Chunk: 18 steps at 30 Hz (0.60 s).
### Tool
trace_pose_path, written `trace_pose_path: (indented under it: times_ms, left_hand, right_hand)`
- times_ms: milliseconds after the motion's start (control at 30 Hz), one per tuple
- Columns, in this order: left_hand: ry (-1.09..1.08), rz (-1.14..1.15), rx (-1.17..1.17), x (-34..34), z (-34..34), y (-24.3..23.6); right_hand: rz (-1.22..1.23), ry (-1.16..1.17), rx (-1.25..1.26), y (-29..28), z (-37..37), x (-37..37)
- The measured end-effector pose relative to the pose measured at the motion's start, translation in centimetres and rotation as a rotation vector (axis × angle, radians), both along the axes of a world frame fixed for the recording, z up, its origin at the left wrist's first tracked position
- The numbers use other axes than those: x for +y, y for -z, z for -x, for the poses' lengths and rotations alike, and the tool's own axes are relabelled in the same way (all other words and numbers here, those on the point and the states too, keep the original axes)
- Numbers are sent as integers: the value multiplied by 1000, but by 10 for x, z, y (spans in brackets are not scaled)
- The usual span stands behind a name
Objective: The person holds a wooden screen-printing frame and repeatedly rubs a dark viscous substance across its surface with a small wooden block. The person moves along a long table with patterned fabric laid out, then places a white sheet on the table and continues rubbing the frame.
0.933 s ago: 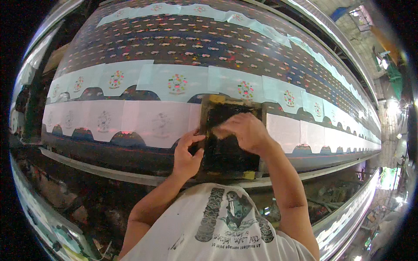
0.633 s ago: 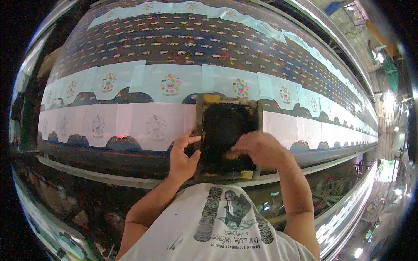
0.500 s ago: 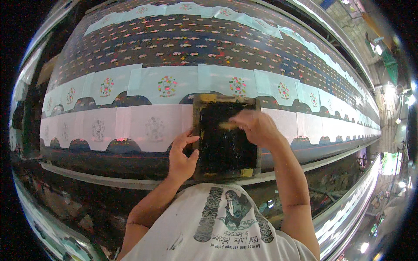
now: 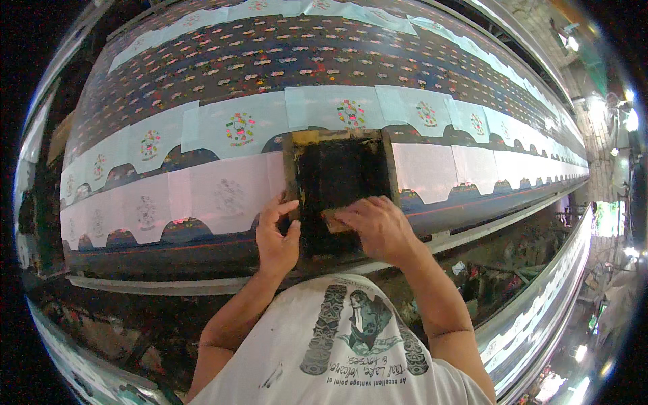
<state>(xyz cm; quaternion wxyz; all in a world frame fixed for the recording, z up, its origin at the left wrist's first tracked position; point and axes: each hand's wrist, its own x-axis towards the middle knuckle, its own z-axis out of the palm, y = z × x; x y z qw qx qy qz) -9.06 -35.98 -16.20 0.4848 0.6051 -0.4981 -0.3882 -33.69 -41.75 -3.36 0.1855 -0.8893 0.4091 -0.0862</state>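
Two hands are placed at one screen-printing frame (image 4: 291, 165), laid across the row of pale pink fabric pieces (image 4: 229, 196) on the near side of the surface (image 4: 162, 258). Small tan squeegee (image 4: 336, 222) is pinched in the fingers of the right hand (image 4: 381, 229), low on the black mesh (image 4: 341, 172). Left hand (image 4: 277, 236): fingers spread, thumb and index tips set at the frame's left edge; no firm grip seen.

Main risk: frame shift. Left edge is braced by fingertips only; no hand is seen on the right edge. If the squeegee is pushed sideways, the frame could be skewed and a print doubled or smeared.

Second: uneven pressure. If the squeegee is tilted, ink could be laid heavy in one band, thin in another.

Third: fabric lift. Whatever lies under the mesh is hidden; if fabric is stuck there when the frame is raised, neighbouring pieces could be dragged. Ink amount can't be judged against the black.
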Motion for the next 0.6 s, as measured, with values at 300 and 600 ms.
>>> trace_pose_path:
  times_ms: [300,600]
  left_hand:
    - [-11,31,-113,7,21,-19]
    - [-67,102,-159,2,43,-21]
  right_hand:
    - [-113,66,12,13,14,72]
    - [-31,692,-483,49,93,99]
